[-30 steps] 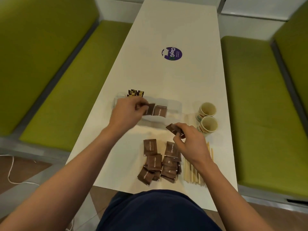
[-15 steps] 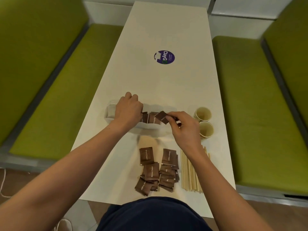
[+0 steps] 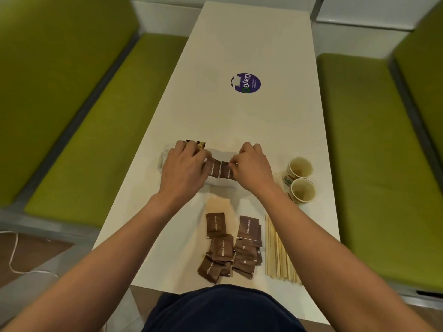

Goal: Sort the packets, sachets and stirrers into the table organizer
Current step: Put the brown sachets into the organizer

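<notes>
— Two flat brown paper packets (image 3: 214,169) are standing side by side in the clear plastic organizer (image 3: 223,184).
— Who is holding them?
— The right hand (image 3: 251,168) is pinching the right packet (image 3: 225,170). The left hand (image 3: 184,168) is curling its fingers beside the other; I cannot tell what they are clamping.
— Anything else?
— Square loose packets (image 3: 221,248) are lying heaped beside thin wooden stirrers (image 3: 278,255).

Both hands work over the organizer (image 3: 221,182) on the white table (image 3: 239,121). The right hand (image 3: 251,168) pinches an upright brown sugar packet (image 3: 225,171). The left hand (image 3: 184,171) curls against a second packet (image 3: 212,168) beside it; grip unclear. Nearer lie loose packets (image 3: 230,245), with wooden stirrers (image 3: 278,252) at their right. Two paper cups (image 3: 300,180) stand right of the organizer.
</notes>
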`<action>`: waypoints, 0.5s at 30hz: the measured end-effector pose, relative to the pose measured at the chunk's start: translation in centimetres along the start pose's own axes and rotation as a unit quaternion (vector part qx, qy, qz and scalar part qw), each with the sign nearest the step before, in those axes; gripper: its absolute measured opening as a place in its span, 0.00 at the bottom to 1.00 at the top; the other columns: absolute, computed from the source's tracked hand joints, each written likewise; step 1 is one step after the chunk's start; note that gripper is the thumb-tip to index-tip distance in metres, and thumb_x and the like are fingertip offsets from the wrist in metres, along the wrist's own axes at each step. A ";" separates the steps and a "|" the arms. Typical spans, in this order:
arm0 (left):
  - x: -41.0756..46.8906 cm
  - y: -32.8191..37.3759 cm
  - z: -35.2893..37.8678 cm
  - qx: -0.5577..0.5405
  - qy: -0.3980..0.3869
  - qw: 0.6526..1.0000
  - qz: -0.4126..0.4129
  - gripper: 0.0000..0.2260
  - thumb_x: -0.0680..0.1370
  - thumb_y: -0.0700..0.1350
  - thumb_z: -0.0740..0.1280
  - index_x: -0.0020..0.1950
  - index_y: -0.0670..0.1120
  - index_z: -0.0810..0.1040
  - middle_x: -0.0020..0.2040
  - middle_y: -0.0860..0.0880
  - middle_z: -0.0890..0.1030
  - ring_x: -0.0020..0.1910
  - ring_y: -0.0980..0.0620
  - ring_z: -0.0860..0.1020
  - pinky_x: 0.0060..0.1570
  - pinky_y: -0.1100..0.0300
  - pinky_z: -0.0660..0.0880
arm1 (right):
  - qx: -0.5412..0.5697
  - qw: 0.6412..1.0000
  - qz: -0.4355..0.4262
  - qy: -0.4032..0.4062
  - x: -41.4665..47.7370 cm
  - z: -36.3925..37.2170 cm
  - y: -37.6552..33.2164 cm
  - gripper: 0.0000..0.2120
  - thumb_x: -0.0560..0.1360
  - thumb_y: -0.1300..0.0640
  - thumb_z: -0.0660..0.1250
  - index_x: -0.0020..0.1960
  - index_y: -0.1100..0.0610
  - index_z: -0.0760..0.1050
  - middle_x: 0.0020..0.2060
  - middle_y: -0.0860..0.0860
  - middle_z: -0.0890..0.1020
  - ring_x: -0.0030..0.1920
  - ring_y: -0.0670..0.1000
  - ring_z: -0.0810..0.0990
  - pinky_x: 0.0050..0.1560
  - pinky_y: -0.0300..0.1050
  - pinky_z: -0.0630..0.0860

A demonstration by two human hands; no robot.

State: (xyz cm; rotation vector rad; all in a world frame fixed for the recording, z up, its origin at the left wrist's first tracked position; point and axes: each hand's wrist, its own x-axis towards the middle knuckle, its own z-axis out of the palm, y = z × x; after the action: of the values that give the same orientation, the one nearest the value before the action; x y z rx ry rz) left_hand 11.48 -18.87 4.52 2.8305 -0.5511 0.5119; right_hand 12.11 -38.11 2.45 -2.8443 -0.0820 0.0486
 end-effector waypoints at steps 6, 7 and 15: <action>-2.5 0.8 -0.3 -0.024 -0.037 0.999 0.002 0.08 0.74 0.45 0.74 0.53 0.49 0.82 0.48 0.49 0.78 0.49 0.45 0.72 0.44 0.51 0.73 | 0.045 0.997 -0.012 0.063 -2.0 -0.3 -0.1 0.15 0.82 0.53 0.66 0.66 0.54 0.81 0.54 0.52 0.75 0.58 0.56 0.70 0.48 0.45 0.70; -2.9 1.0 -0.3 -0.027 -0.047 0.999 0.002 0.10 0.73 0.44 0.74 0.53 0.48 0.82 0.49 0.48 0.78 0.49 0.45 0.72 0.45 0.51 0.74 | 0.063 0.995 -0.013 0.074 -2.7 -0.4 -0.1 0.14 0.82 0.53 0.66 0.65 0.53 0.81 0.53 0.52 0.75 0.58 0.55 0.70 0.46 0.45 0.70; -6.3 2.9 -0.4 -0.106 -0.185 0.977 0.001 0.11 0.78 0.50 0.70 0.59 0.51 0.81 0.54 0.52 0.77 0.56 0.50 0.74 0.50 0.55 0.73 | 0.149 0.988 -0.004 0.051 -10.3 0.4 0.6 0.11 0.82 0.53 0.66 0.61 0.50 0.82 0.54 0.45 0.79 0.59 0.48 0.73 0.52 0.37 0.65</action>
State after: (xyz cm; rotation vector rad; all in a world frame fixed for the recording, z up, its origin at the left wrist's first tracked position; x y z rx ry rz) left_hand 4.76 -19.40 2.93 2.7256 -0.6312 -0.0774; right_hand 1.90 -39.21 2.14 -2.5428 -0.0577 -0.0788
